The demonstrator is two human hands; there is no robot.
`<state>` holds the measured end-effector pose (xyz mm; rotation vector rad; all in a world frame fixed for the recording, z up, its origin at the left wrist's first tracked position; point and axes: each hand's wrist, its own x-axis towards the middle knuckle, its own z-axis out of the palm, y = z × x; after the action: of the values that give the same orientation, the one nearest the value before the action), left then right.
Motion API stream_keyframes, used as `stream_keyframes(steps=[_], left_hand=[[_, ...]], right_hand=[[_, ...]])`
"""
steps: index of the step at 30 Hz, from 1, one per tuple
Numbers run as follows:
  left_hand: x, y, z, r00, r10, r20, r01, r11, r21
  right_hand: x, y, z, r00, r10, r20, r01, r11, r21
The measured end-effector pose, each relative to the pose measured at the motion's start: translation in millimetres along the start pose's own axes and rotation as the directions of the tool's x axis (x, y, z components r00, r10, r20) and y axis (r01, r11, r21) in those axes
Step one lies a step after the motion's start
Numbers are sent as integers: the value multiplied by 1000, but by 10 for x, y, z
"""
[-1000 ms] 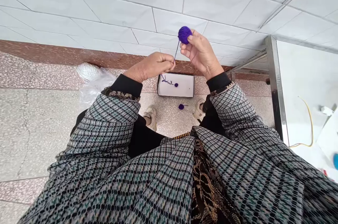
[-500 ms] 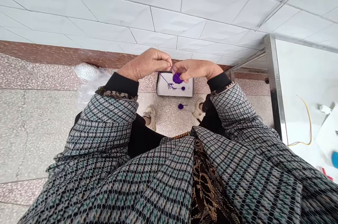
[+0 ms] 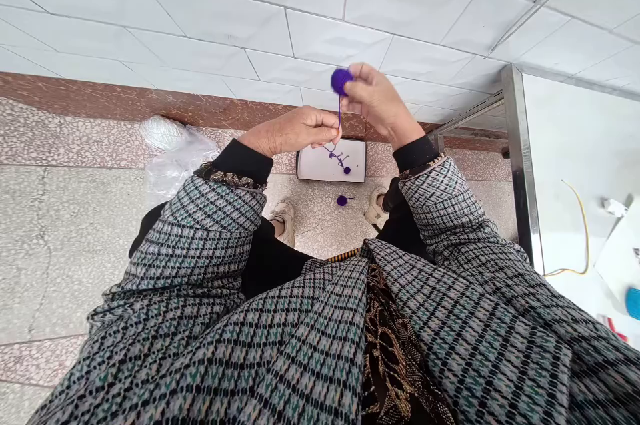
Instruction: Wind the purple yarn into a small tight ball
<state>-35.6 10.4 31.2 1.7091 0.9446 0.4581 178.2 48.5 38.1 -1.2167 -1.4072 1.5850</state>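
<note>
Your right hand (image 3: 376,103) grips the purple yarn ball (image 3: 341,81) above the white box (image 3: 315,165); its strand (image 3: 339,111) drops straight to your pinching left hand (image 3: 295,131).

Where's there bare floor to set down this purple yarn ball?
The widest bare patch is the terrazzo floor left of the plastic bag, beside the left sleeve. A narrower one lies between the right shoe and the steel table leg. It's crowded around the white box, where a purple pompom lies before the shoes.
</note>
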Motion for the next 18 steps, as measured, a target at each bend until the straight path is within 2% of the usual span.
stream_keyframes(steps=[2,3,5,6,7,9,11,12,13,14,15,16,18], left_hand=[[-30,22,-45,999,7,-53,-8,1000,-7],[-44,19,-83,996,5,-93,-6,1000,-13],[-60,-9,-152,987,-17,-157,13,1000,-26],[-59,-27,-171,984,-31,-174,25,999,-34],[-53,-42,-173,983,-42,-176,35,999,-42],[-30,-54,-132,988,-42,-149,35,998,-51],[-11,-41,-63,995,-22,-96,18,999,-43],[-7,-31,-36,997,-12,-75,9,999,-35],[-7,-22,-20,998,-3,-66,1,1000,-30],[-11,-19,-18,998,4,-67,-6,999,-31],[-17,-23,-30,997,9,-74,-12,999,-38],[-22,-33,-50,996,12,-88,-16,998,-52],[-24,-70,-93,993,5,-119,-17,995,-99]], right_hand=[[-26,7,-3,983,82,163,-42,972,-232],[-47,2,-11,952,129,276,-42,952,-302],[-89,-28,-21,882,162,443,-44,963,-265],[-104,-52,-18,884,122,451,-50,985,-168],[-111,-78,-10,914,54,402,-38,998,-46],[-96,-112,12,978,-77,193,52,990,131],[-49,-100,16,993,-118,16,115,986,119],[-22,-74,5,995,-102,-3,102,993,52],[2,-39,-17,997,-68,35,70,997,-38],[19,-1,-48,992,-19,126,36,991,-132],[28,36,-84,966,36,255,17,979,-203],[27,67,-120,913,83,400,14,973,-232],[3,103,-180,779,84,621,9,989,-144]])
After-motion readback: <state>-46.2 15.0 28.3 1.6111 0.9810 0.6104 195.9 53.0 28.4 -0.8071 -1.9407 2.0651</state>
